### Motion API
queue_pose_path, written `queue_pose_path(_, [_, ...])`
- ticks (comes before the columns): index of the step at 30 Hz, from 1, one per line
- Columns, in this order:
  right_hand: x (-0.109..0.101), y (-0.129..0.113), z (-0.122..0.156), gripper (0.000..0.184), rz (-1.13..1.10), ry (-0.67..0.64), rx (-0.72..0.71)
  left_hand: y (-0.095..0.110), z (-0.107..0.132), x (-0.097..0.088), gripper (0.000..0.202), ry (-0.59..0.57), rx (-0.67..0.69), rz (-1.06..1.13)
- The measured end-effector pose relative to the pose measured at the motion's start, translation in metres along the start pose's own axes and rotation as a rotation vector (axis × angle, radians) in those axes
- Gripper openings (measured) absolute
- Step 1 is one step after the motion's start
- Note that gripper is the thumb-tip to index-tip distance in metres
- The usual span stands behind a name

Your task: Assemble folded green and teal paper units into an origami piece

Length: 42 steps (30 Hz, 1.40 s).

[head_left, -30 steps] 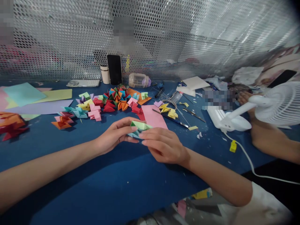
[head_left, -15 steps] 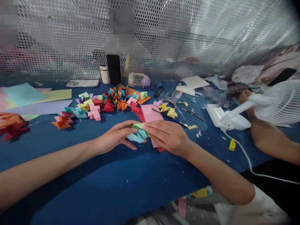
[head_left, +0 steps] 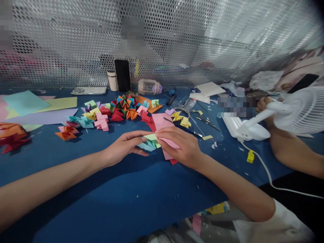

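Fingers of left hand (head_left: 124, 146) and right hand (head_left: 181, 146) now pinched tighter on folded green-and-teal paper piece (head_left: 150, 142), pressed flatter than before.

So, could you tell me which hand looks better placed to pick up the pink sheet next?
Probably the right hand: it already rests on the pink sheet. The left hand lies on the far side of the folded green-blue piece that both hands pinch.

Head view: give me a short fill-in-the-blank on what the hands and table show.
1. Both hands, left hand and right hand, hold a folded piece of ____ and green paper.
2. The phone leans upright against the ____ screen.
3. Under the right hand lies a ____ sheet.

Missing: light blue; perforated; pink
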State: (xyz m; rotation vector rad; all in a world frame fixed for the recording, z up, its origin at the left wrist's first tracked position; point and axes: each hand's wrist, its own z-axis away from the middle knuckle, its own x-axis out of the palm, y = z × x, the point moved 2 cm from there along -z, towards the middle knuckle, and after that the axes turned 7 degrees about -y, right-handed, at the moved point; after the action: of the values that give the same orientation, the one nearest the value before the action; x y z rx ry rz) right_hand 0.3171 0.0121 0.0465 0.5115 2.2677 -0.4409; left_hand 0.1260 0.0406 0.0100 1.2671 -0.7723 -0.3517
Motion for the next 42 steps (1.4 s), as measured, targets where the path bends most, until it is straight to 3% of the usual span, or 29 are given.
queue_pose_path(7, [0.005, 0.001, -0.001, 0.039, -0.226, -0.072, 0.146, 0.004, -0.002, 0.001, 0.019, 0.064, -0.045, 0.127])
queue_pose_path(14, [0.012, -0.004, 0.002, 0.064, -0.223, -0.09, 0.077, 0.003, -0.004, 0.005, 0.014, 0.078, -0.1, 0.239])
queue_pose_path(19, [0.013, -0.018, 0.006, 0.046, -0.058, -0.054, -0.145, 0.008, -0.006, -0.001, 0.011, 0.169, -0.036, 0.178])
queue_pose_path(23, [0.03, -0.029, 0.007, 0.04, 0.038, -0.288, -0.229, 0.012, -0.009, -0.012, 0.015, 0.231, -0.007, -0.008])
queue_pose_path(26, [0.04, -0.027, 0.007, 0.033, 0.036, -0.407, -0.154, 0.018, -0.011, -0.023, 0.023, 0.252, 0.066, -0.289])
queue_pose_path(30, [0.033, -0.012, 0.006, 0.04, -0.193, -0.379, 0.113, 0.029, -0.01, -0.034, 0.025, 0.23, 0.256, -0.65])
queue_pose_path(33, [0.024, 0.002, 0.005, 0.052, -0.426, -0.341, 0.323, 0.035, -0.009, -0.039, 0.021, 0.204, 0.302, -0.806])
queue_pose_path(35, [0.019, 0.011, 0.004, 0.054, -0.437, -0.342, 0.367, 0.036, -0.01, -0.041, 0.021, 0.182, 0.271, -0.855])
queue_pose_path(39, [0.015, 0.019, 0.002, 0.039, -0.264, -0.36, 0.296, 0.035, -0.014, -0.042, 0.02, 0.169, 0.189, -0.811])
queue_pose_path(42, [0.014, 0.019, 0.0, 0.023, -0.266, -0.196, 0.366, 0.035, -0.013, -0.036, 0.021, 0.148, 0.177, -0.744])
